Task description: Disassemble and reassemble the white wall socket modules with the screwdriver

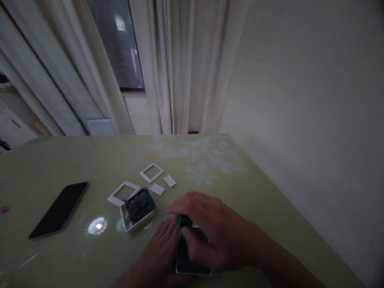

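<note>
Dark, pale-rimmed rectangular panel [187, 262] was left of the right edge of the olive-green table [258, 200]; right hand [210, 230] gripped small dark-green object [183, 221] over it, left hand [163, 248] touched panel's left side, grip unclear. White box with black insert [140, 206] lay farther left, then flat black tablet [59, 211].

This looks like a home, with long pale curtains [204, 60] beside a window [115, 44] and a flower-patterned table [90, 160].

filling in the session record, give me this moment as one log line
left grip: at edge of dark piece | right grip: pinching green item over dark piece | nearby: white box, black slab
</note>
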The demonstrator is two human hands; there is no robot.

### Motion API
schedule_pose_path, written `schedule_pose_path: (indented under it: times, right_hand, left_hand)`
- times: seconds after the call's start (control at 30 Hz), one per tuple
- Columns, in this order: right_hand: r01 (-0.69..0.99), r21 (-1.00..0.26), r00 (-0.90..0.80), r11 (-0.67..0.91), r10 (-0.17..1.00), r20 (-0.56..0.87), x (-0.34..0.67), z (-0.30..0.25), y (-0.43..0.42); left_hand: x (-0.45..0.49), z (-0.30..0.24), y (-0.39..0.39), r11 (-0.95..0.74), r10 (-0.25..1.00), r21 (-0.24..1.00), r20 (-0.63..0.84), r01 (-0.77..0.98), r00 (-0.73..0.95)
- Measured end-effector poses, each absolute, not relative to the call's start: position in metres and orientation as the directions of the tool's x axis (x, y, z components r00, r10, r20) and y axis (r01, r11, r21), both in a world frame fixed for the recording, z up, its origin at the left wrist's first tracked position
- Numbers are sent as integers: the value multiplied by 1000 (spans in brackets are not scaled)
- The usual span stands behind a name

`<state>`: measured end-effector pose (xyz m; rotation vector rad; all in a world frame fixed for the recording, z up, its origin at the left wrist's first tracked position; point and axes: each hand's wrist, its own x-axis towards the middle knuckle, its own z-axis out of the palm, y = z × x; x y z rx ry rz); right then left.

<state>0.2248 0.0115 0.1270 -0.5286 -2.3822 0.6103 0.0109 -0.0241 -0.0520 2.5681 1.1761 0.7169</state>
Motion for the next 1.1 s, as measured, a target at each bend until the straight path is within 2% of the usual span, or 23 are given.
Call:
schedule_pose_path:
  times: [0.07,0.23,0.33,0.47,0.8,1.1]
  right_hand:
    - [211,-535,-732,818,494,468,225,126,12]
    - [338,-396,-696,854,510,505,222,118,10]
    - [350,-417,-649,839,539,538,226,119,11]
    - [393,-438,-507,809,588,631,241,124,21]
    - [450,-474,-531,757,654,539,253,107,40]
    - [450,-468,-527,761,649,549,252,106,42]
  left_hand:
    - [9,-55,-25,-690,721,402,309,602,620]
    - [12,-48,-27,-674,734,412,277,613,620]
    - [12,-47,-25,-682,729,402,311,611,610]
    - [8,-58,-22,-615,787,374,335,694,517]
    - [6,-71,-26,-484,868,428,346,763,356]
    - [5,-72,-26,-491,866,429,338,758,370]
